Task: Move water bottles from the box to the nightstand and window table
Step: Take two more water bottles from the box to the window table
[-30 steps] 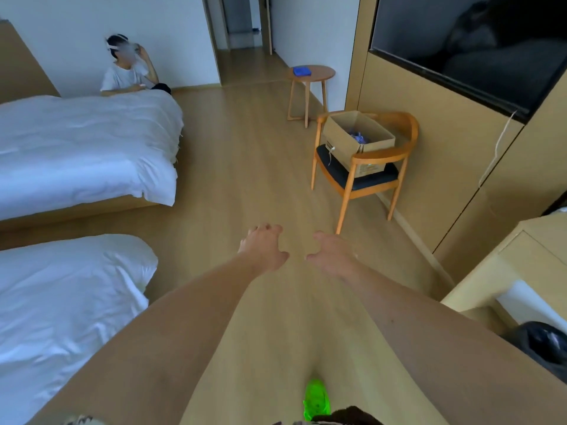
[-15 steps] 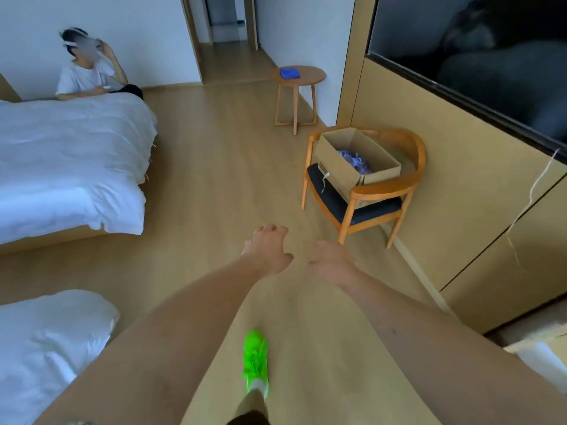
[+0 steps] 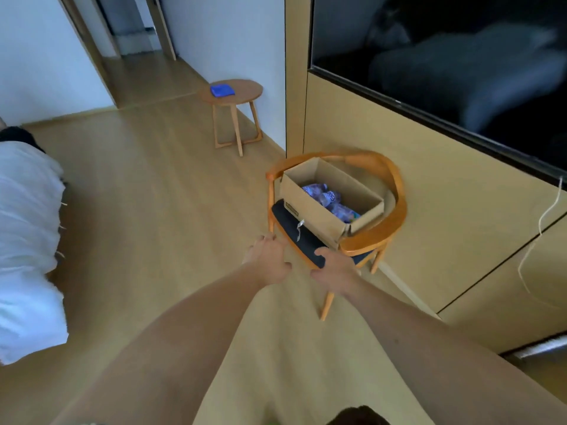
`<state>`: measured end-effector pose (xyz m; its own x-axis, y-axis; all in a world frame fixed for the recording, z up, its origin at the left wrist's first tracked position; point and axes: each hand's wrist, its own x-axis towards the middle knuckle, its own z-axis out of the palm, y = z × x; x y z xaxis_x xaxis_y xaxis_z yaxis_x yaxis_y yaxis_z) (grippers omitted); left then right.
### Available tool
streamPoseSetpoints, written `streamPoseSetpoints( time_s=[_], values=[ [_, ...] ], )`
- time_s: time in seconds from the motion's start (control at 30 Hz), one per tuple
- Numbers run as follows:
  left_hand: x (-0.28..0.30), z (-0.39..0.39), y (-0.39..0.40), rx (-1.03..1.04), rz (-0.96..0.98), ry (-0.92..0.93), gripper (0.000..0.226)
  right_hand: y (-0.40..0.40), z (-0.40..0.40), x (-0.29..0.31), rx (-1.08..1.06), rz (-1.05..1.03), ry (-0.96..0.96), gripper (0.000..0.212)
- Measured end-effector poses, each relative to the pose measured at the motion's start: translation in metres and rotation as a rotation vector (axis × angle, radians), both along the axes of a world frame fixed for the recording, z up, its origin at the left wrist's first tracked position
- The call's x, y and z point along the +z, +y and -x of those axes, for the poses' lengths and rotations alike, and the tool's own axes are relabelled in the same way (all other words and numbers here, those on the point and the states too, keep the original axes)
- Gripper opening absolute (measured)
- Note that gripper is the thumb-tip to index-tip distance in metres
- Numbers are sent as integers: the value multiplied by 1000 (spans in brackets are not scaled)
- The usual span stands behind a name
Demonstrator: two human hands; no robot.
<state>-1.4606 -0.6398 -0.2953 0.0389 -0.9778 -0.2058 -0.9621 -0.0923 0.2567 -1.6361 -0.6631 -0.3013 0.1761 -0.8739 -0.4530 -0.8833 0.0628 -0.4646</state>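
Here, a wooden floor (image 3: 147,210) fills the room. Left hand (image 3: 270,262) and right hand (image 3: 334,271) hang empty with loosely curled fingers. At 1 o'clock, just beyond them, water bottles (image 3: 329,200) lie in an open box (image 3: 310,210) on a chair (image 3: 377,237); farther, at 11 o'clock, a round table (image 3: 239,99).

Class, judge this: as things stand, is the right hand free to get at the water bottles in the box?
Probably yes: the right hand holds nothing, the box is open-topped, and nothing covers the water bottles; only the chair's armrest curves nearby.
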Motion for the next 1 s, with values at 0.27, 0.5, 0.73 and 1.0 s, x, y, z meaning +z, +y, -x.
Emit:
streamPoseSetpoints(
  time_s=[0.27, 0.5, 0.73, 1.0],
  values=[
    [-34, -14, -157, -77, -19, 39, 53, -144, -13, -44, -87, -28, 30, 67],
    [-63, -10, -305, -129, -101, -11, 57, -286, -9, -81, -83, -70, 1, 58],
    [-76, -3, -420, -149, -182, 10, 52, -377, 7, -104, -169, -184, -29, 62],
    [-126, 11, -517, -295, -299, -34, 64, -438, 7, -145, -316, -312, -24, 63]
  ],
)
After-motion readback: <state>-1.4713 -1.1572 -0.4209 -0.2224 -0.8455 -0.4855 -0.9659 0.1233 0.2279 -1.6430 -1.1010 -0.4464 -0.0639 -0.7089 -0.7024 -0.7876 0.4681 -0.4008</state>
